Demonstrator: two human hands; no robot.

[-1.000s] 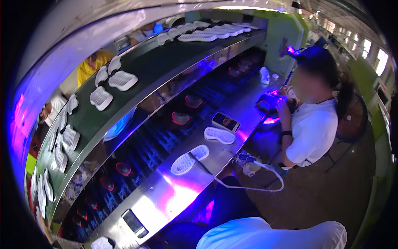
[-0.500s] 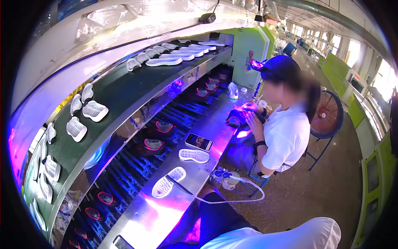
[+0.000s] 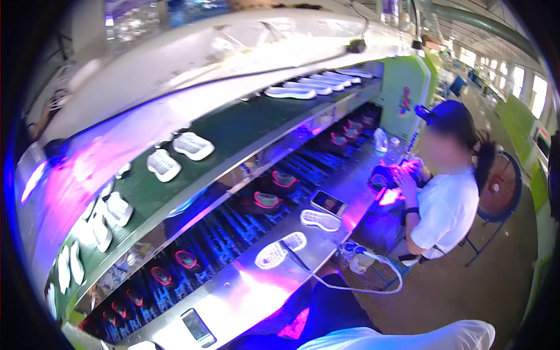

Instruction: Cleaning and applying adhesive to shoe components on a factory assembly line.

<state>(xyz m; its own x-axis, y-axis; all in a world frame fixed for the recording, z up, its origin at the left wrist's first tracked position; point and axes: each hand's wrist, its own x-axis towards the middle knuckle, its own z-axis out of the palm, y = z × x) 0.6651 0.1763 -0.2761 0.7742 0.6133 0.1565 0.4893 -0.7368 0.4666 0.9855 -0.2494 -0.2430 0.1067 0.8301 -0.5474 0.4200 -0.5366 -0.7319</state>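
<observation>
Neither of my hands is in view; only my white sleeve [image 3: 402,337] and dark-clothed leg [image 3: 344,306] show at the lower edge. On the metal ledge before me lies a white shoe sole [image 3: 269,256], with a slim black-handled tool [image 3: 295,255] resting across it. A white tube [image 3: 350,291] loops off the ledge from that tool. Farther along are another white sole [image 3: 320,220] and a phone [image 3: 328,203]. A second phone [image 3: 199,328] lies at the near end.
White soles [image 3: 193,146] stand along the green upper belt [image 3: 233,125]. Below it, dark shoe uppers with red-lit collars [image 3: 267,200] sit on a roller conveyor [image 3: 219,224]. To the right a seated co-worker [image 3: 446,198] handles a dark shoe upper [image 3: 382,176]. Behind stands a fan [image 3: 496,186].
My view has swung left, so the ledge, belt and co-worker appear farther right. More of the near phone shows. The tool still lies on the sole.
</observation>
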